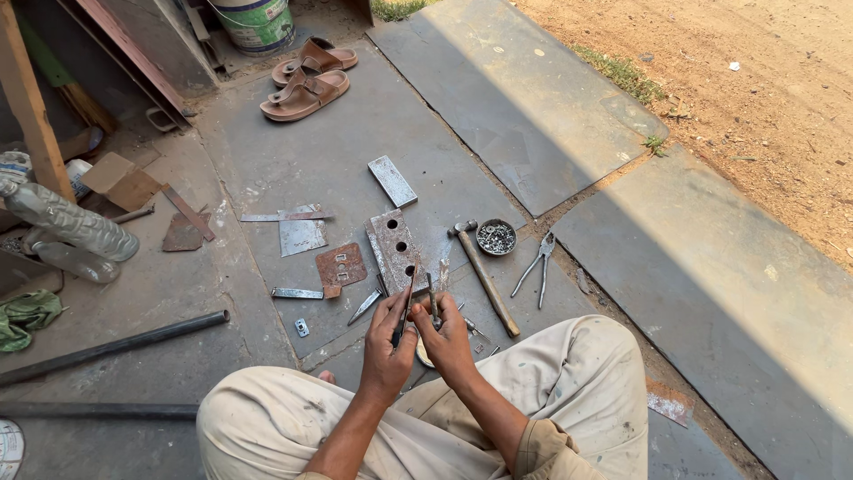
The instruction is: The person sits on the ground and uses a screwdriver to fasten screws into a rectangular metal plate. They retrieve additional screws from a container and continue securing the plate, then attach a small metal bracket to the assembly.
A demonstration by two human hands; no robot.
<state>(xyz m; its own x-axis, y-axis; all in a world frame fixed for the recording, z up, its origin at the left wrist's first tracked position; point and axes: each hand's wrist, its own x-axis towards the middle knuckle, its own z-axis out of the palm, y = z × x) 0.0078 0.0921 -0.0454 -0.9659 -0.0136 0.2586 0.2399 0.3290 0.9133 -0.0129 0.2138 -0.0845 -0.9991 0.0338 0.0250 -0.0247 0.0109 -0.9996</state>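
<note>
- Left hand closed round a thin dark metal strip, pointing to 12 o'clock.
- Right hand pinched a small metal piece, just beside the strip.
- Perforated steel block at 12 o'clock of hands; hammer, pliers at 1–2 o'clock.

At the top edge of the view we saw a round white bucket with a green printed label band around its wall, standing on the ground just behind a pair of brown sandals. Against the left edge a clear plastic bottle lay tilted, with no label that we could make out, and near it sat a small brown cardboard box, open and plain. In the bottom left corner we caught part of a round white disc with small print, too cut off to tell further.
</note>
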